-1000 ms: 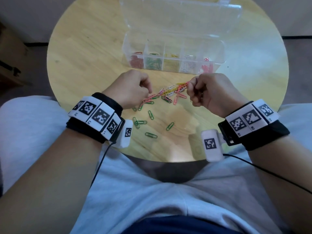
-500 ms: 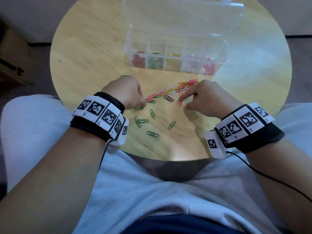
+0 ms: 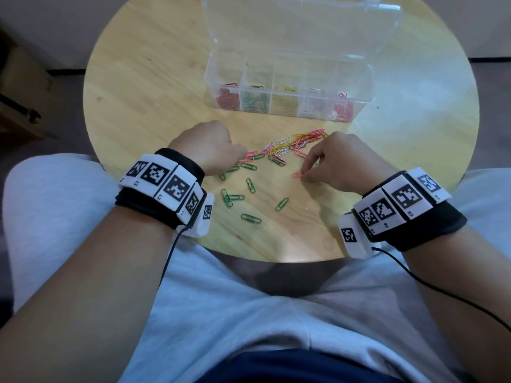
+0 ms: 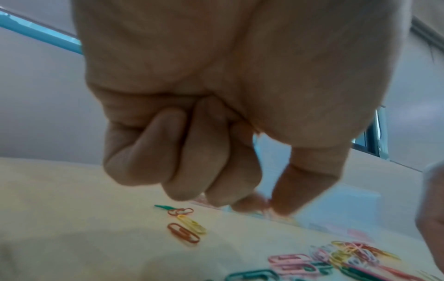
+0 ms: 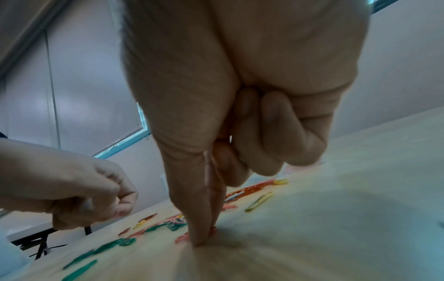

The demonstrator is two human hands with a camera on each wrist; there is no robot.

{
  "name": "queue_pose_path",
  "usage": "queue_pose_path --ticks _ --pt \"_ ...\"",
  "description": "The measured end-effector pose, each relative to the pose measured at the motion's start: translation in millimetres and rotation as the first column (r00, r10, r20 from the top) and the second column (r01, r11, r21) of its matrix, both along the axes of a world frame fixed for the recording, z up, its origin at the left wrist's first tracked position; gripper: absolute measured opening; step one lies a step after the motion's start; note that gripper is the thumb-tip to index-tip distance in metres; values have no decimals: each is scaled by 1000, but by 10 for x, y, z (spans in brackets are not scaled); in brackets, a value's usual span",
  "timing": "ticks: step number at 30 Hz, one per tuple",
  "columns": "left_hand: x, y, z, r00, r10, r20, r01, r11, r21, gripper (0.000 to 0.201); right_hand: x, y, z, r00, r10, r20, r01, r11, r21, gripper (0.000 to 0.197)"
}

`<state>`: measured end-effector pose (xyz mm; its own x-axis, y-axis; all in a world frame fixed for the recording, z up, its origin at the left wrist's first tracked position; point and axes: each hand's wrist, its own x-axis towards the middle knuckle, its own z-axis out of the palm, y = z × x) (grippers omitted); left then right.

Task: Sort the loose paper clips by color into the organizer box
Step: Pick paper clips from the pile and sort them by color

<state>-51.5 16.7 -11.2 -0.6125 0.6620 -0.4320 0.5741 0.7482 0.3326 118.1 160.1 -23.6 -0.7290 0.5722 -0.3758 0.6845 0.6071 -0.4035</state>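
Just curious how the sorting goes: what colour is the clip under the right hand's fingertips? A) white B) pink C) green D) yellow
B: the right hand pinches a pink clip lying apart from the pile, on the table.

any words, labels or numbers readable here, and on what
No words or brand names can be read.
Left wristband: black-and-white square marker codes; the tiny characters under them are too small to read.
Right wristband: the same, unreadable.
Organizer box: clear plastic, no label visible.
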Motion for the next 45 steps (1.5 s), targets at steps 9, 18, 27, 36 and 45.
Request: queue_pose_path --ticks 9,18,27,36,45 --pt "89 26 115 987 12 162 -33 991 127 33 -34 -85 16 992 3 125 -10 998 56 29" --pt "115 6 76 969 15 247 -60 983 173 40 51 52 218 813 -572 -105 343 617 -708 29" --pt "217 130 171 945 55 321 -144 955 261 28 190 295 456 497 -861 -105 166 213 -963 13" --pt "453 531 452 947 -81 310 -24 947 322 30 59 871 548 452 -866 -212 233 344 -910 27" --pt "525 1123 671 985 -99 144 59 963 264 31 -139 1065 499 438 -781 -446 245 581 -776 36"
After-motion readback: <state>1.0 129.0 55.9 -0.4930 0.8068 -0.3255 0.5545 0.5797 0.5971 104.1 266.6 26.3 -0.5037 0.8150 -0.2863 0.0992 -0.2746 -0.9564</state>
